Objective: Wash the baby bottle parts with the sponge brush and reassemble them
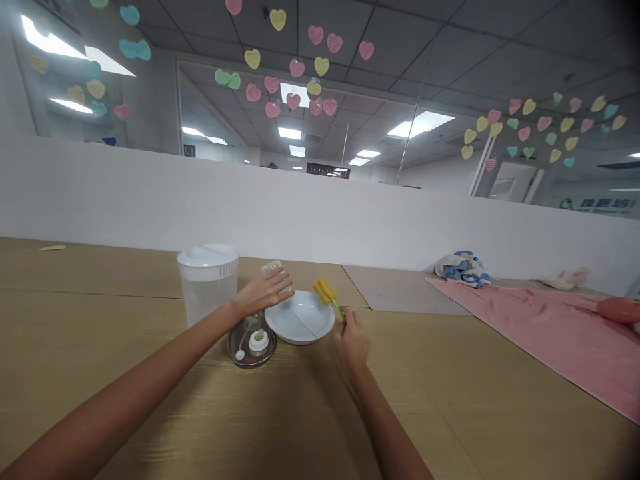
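My right hand [353,341] is closed around the green handle of a yellow sponge brush [325,291], its sponge head raised by the right rim of a white bowl [300,319]. My left hand [265,292], over the bowl's left side, has its fingers around a clear bottle [271,267], mostly hidden behind the hand. Beneath my left forearm and hand lies a round grey tray [251,363]. On the tray are a white bottle collar [259,341], a thin straw with a white end [240,355], and a clear piece partly covered by my left hand.
A translucent pitcher [207,287] with a white lid stands left of the bowl. At the right lie a crumpled blue-and-white cloth [463,268] and a pink cloth [540,333]. A flat wooden stick [53,248] lies far left. A white wall [320,220] borders the table's back.
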Motion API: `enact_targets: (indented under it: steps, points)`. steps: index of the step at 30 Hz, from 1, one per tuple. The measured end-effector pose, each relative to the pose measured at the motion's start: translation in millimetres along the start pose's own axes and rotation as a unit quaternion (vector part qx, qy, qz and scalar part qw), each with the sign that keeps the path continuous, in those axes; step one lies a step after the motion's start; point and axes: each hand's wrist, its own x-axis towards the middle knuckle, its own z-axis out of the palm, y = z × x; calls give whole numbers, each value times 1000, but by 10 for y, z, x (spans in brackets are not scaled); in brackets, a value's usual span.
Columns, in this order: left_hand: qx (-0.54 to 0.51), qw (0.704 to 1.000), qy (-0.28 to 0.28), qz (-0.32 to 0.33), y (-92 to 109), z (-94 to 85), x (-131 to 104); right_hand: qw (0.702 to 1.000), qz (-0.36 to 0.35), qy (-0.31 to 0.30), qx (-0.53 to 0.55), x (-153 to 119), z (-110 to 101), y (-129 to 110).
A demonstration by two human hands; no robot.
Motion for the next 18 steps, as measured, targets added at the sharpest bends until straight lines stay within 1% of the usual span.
enact_targets:
  steps: [1, 2, 3, 4, 5, 6, 7, 8, 9, 10, 11, 13, 15, 18]
  points:
    - [-29, 1000, 1, -3, 25, -10, -13, 998, 47, -30, -11, 21, -15, 5]
    - [-66, 997, 8, -30, 69, -25, -31, 995, 79, -60, -23, 37, -27, 10]
    - [-107, 991, 23, -82, 130, -42, -51, 990, 100, -88, -36, 49, -34, 15]
    - [-151, 975, 44, -154, 203, -59, -75, 986, 111, -115, -51, 54, -36, 21]
    - [-197, 949, 70, -235, 286, -74, -101, 981, 115, -140, -65, 54, -33, 25]
    - [-240, 911, 102, -318, 379, -87, -129, 977, 114, -163, -79, 50, -25, 27]
    - [-272, 872, 131, -385, 481, -98, -157, 973, 108, -182, -89, 43, -15, 27]
    - [-299, 836, 155, -433, 590, -107, -188, 971, 99, -198, -95, 34, -3, 24]
    - [-325, 806, 169, -465, 705, -113, -221, 969, 89, -210, -99, 25, 8, 19]
    - [-351, 791, 164, -474, 824, -117, -256, 968, 80, -218, -99, 17, 17, 11]
    - [-373, 787, 152, -467, 942, -119, -293, 967, 72, -223, -98, 12, 24, 4]
    - [-383, 797, 145, -443, 1158, -108, -366, 967, 60, -227, -97, 6, 33, -8]
    - [-373, 811, 150, -425, 1321, -77, -429, 966, 50, -232, -99, 5, 38, -12]
    - [-362, 831, 144, -397, 1442, -12, -479, 965, 36, -239, -106, 4, 51, -9]
